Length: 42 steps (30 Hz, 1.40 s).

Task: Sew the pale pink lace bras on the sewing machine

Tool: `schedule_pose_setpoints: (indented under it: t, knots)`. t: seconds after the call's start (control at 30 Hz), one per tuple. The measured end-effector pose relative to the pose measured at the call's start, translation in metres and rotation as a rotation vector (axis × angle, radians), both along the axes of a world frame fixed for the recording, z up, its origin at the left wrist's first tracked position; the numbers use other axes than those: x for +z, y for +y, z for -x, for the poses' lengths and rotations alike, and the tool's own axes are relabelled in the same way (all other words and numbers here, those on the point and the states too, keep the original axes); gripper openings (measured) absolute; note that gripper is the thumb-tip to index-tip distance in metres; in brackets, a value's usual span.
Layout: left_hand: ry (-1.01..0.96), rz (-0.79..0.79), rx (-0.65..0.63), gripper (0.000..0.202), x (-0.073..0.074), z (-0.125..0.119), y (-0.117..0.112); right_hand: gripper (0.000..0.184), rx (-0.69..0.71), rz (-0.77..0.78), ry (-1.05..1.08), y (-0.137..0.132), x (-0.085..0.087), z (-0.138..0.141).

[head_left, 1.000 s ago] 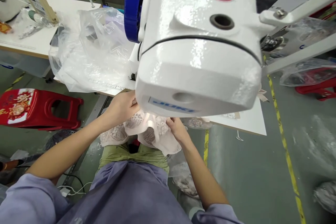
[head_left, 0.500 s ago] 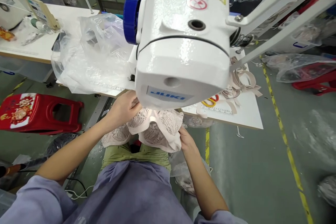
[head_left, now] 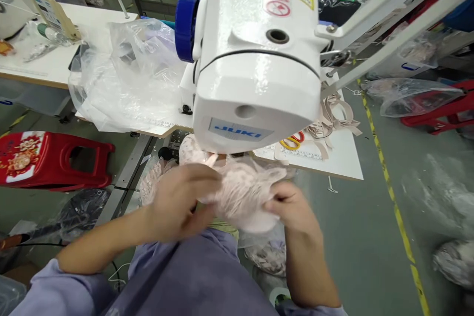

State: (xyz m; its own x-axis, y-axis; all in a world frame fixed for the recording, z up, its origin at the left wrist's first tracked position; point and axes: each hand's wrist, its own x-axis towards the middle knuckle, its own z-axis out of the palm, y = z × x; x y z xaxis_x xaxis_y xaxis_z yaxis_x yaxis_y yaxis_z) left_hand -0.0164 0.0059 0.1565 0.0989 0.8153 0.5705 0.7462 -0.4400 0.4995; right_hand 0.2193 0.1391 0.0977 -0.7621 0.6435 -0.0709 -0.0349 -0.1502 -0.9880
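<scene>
A pale pink lace garment [head_left: 244, 192] hangs bunched between both hands, just below the front of a white sewing machine [head_left: 255, 59]. My left hand [head_left: 181, 200] is smeared by motion at the garment's left side, and its fingers seem to grip the lace. My right hand [head_left: 292, 207] is closed on the garment's right edge. More lace fabric [head_left: 151, 182] hangs to the left, under the table edge. My purple shirt fills the bottom of the view.
The white sewing table [head_left: 344, 158] carries yellow-handled scissors [head_left: 291, 142] and beige strap pieces [head_left: 333, 118]. A clear plastic bag [head_left: 126, 74] lies left of the machine. A red stool [head_left: 52, 158] stands on the floor at left. Bagged goods [head_left: 411, 96] lie at right.
Both hands pulled the lace garment away from under the machine head, toward my body, and bunched it together. The camera view tilted slightly.
</scene>
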Motion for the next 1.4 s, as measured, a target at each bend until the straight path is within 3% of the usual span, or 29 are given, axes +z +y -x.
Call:
schedule_pose_setpoints:
  t: [0.07, 0.13, 0.2, 0.27, 0.4, 0.5, 0.57, 0.73, 1.0, 1.17, 1.23, 1.3, 1.4]
  knots:
    - [0.014, 0.097, -0.181, 0.061, -0.001, -0.015, 0.001, 0.011, 0.301, -0.169, -0.010, -0.013, 0.022, 0.018]
    - [0.011, 0.376, -0.215, 0.058, -0.008, -0.019, 0.006, 0.014, 0.416, -0.269, -0.061, -0.021, 0.034, 0.035]
    - [-0.090, 0.671, -0.115, 0.030, -0.019, -0.010, 0.012, 0.020, 0.349, -0.344, -0.155, -0.022, 0.033, 0.047]
    - [-0.247, 0.799, 0.014, 0.031, -0.031, 0.006, 0.018, 0.023, 0.206, -0.427, -0.281, -0.016, 0.023, 0.055]
    - [-0.373, 0.661, 0.248, 0.026, -0.053, 0.032, 0.031, 0.048, 0.008, -0.510, -0.474, 0.005, -0.003, 0.069]
    - [-0.304, 0.492, 0.367, 0.018, -0.066, 0.040, 0.042, 0.046, 0.010, -0.349, -0.449, 0.017, -0.015, 0.078]
    - [-0.279, 0.427, 0.384, 0.015, -0.072, 0.041, 0.048, 0.036, -0.004, -0.268, -0.374, 0.022, -0.018, 0.083]
    - [-0.209, 0.436, 0.414, 0.013, -0.077, 0.043, 0.055, 0.035, -0.054, -0.171, -0.379, 0.027, -0.021, 0.084]
    - [-0.196, 0.417, 0.431, 0.009, -0.075, 0.042, 0.057, 0.037, -0.035, -0.248, -0.378, 0.034, -0.025, 0.085]
    - [-0.205, 0.444, 0.447, 0.013, -0.075, 0.046, 0.046, 0.050, -0.023, -0.225, -0.374, 0.026, -0.042, 0.076]
    - [-0.287, 0.430, 0.513, 0.023, -0.087, 0.047, 0.035, 0.055, -0.038, -0.200, -0.368, 0.021, -0.051, 0.069]
    - [-0.397, 0.403, 0.555, 0.036, -0.109, 0.044, 0.018, 0.056, -0.060, -0.175, -0.341, 0.015, -0.061, 0.061]
    - [-0.481, 0.418, 0.414, 0.057, -0.155, 0.030, -0.012, 0.056, -0.083, -0.140, -0.329, 0.007, -0.072, 0.050]
